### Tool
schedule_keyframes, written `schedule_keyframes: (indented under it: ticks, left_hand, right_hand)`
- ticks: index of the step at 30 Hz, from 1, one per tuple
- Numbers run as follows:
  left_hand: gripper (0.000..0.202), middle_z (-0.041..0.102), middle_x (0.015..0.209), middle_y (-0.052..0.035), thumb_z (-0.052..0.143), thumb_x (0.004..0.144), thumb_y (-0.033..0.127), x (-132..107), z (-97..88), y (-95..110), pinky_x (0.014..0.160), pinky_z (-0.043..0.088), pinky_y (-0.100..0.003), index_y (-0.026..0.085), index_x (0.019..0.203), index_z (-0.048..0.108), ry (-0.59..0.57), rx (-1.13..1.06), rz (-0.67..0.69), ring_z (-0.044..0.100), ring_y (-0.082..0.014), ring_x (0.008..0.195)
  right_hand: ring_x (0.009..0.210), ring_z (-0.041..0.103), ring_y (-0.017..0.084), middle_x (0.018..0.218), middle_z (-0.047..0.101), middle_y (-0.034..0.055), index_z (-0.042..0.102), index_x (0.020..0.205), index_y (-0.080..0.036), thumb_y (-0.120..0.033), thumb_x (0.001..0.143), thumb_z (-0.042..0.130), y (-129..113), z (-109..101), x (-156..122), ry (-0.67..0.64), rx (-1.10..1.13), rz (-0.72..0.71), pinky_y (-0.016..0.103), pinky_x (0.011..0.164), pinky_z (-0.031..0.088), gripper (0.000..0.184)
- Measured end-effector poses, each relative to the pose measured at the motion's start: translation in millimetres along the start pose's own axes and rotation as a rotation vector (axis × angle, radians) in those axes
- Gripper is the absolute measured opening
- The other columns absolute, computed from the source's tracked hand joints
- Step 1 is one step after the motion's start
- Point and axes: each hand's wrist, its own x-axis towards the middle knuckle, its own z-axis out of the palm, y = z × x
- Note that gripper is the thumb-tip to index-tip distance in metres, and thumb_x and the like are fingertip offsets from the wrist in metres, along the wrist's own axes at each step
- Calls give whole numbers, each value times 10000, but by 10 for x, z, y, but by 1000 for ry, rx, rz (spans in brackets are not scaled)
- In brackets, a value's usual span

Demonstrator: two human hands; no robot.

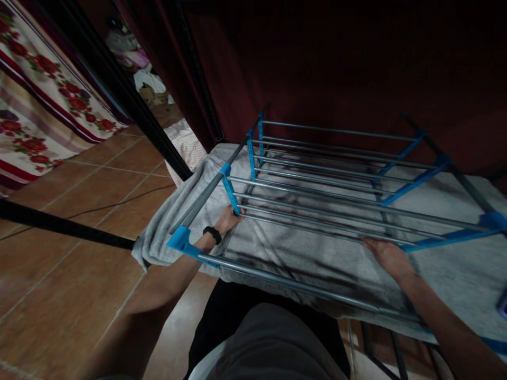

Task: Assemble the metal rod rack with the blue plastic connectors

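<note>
A shoe rack (304,188) of grey metal tubes and blue plastic brackets lies across a grey blanket in front of me. My left hand (229,219), with a dark band on its wrist, is closed around the lower end of a blue bracket (230,194) at the rack's left side. At the right, my right hand (388,256) grips a thin rod close to another blue bracket (447,241). Its fingertips are partly hidden beneath the rod. One thicker tube (277,279) runs between me and both hands.
The grey blanket (447,285) covers a raised surface backed by a dark red curtain (336,68). Black metal poles (154,137) stand at the left. A cable (119,203) crosses the tiled floor (51,279). A flowered curtain (43,89) hangs at far left.
</note>
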Motion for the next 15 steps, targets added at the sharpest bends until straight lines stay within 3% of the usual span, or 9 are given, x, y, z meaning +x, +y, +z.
schedule_keyframes:
  ticks: [5, 9, 15]
  left_hand:
    - [180, 626, 706, 1, 659, 624, 248, 4, 36, -23, 699, 440, -292, 163, 782, 668, 35, 35, -28, 545, -166, 701]
    - [143, 657, 710, -1, 646, 650, 204, 11, 32, -7, 744, 462, -310, 168, 784, 680, 44, 88, -66, 570, -172, 713]
    - [171, 720, 789, -33, 687, 691, 236, -11, -43, 145, 833, 484, -336, 151, 837, 713, -22, 158, -82, 625, -221, 825]
  right_hand:
    - [1025, 752, 343, 1099, 785, 169, 735, 1300, -158, -267, 1022, 467, 26, 39, -5, -6, 13, 0, 458, 944, 574, 401]
    - [1003, 753, 331, 1059, 792, 147, 722, 1324, -186, -258, 1034, 460, 48, 78, 20, -13, 13, -11, 460, 940, 565, 398]
    - [1152, 695, 286, 1190, 758, 147, 739, 1256, -161, -183, 972, 522, -206, -149, -56, 47, 173, 69, 409, 1064, 515, 358]
